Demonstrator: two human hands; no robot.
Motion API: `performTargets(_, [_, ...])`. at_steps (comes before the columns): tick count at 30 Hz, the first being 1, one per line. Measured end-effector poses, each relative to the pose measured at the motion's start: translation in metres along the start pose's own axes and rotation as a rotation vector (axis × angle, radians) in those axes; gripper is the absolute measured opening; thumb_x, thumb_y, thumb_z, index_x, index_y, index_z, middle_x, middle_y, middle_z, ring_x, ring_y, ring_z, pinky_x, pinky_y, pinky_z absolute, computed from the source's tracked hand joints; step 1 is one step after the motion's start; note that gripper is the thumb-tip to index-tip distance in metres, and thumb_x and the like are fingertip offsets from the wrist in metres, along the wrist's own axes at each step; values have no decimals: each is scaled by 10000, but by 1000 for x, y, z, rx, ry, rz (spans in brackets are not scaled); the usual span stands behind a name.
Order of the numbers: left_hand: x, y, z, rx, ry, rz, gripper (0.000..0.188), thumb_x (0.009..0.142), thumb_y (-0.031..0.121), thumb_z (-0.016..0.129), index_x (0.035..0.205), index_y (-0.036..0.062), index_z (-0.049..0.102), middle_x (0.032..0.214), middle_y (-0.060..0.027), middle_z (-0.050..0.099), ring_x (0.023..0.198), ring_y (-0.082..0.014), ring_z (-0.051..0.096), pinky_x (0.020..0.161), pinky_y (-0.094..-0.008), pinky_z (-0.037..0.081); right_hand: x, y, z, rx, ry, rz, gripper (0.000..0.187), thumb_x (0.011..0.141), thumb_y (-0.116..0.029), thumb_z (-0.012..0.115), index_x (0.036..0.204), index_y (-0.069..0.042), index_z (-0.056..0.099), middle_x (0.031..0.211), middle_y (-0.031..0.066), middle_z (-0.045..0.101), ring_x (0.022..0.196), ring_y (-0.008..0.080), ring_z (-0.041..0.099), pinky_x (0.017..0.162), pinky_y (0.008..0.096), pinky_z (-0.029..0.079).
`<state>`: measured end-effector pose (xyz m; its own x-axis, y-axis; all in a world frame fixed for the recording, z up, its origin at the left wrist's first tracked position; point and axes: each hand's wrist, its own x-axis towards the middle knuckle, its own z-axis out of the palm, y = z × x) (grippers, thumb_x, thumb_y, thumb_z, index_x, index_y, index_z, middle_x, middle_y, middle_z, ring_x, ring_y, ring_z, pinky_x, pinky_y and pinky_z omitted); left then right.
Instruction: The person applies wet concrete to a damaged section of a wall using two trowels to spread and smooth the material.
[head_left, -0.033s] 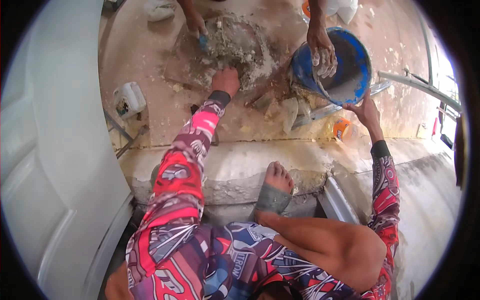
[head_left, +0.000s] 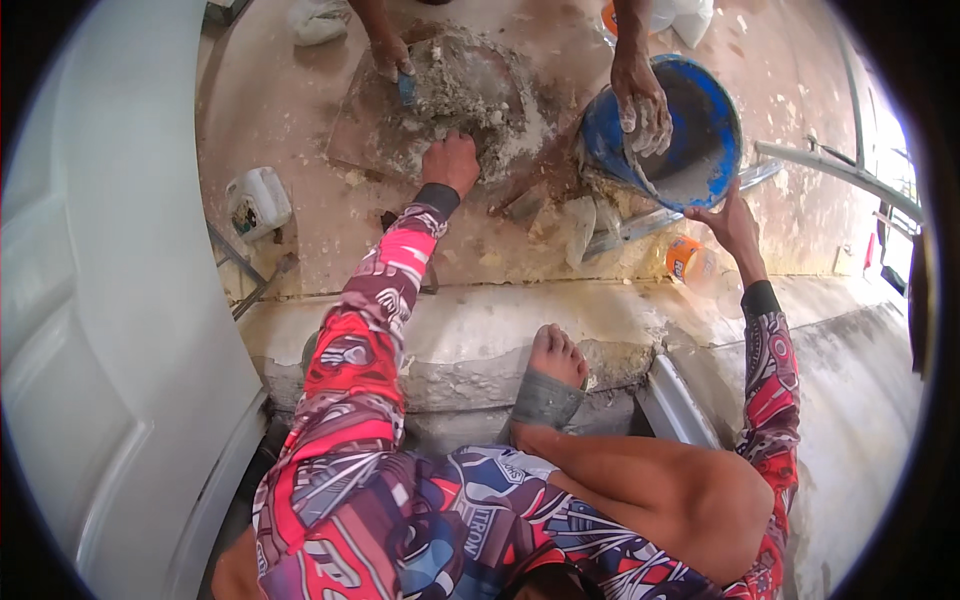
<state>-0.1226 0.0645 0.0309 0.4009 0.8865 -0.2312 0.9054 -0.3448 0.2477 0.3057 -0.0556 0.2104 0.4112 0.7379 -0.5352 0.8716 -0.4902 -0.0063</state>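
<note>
Since the earlier frame little has moved: a co-worker's hand, upper left of centre, has dipped slightly with the blue object it holds. A white jug stands at left. The grey mix lies heaped at upper centre, the left hand curled at its lower edge; whether it grips anything, I cannot tell. At upper right, the co-worker's other hand hangs over the tilted blue bucket; the right hand, thumb spread from fingers, holds its lower rim.
</note>
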Motion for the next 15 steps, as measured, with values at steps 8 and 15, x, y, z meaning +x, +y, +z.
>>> performTargets(8, [-3, 22, -21, -43, -25, 57, 174, 830, 122, 570, 890, 22, 700, 989, -189, 654, 845, -382, 686, 731, -485, 561, 8, 16, 11, -56, 36, 23, 1361, 630, -702, 790, 1500, 118, 140, 1230, 291, 617, 1158, 404, 610, 918, 507, 489])
performTargets(15, [-34, -40, -7, -937, -101, -375, 139, 912, 158, 637, 843, 38, 632, 877, -116, 646, 790, -248, 650, 694, -421, 526, 11, 20, 15, 4, 85, -39, 1364, 613, -694, 803, 1478, 150, 172, 1174, 305, 636, 1121, 416, 630, 899, 523, 491])
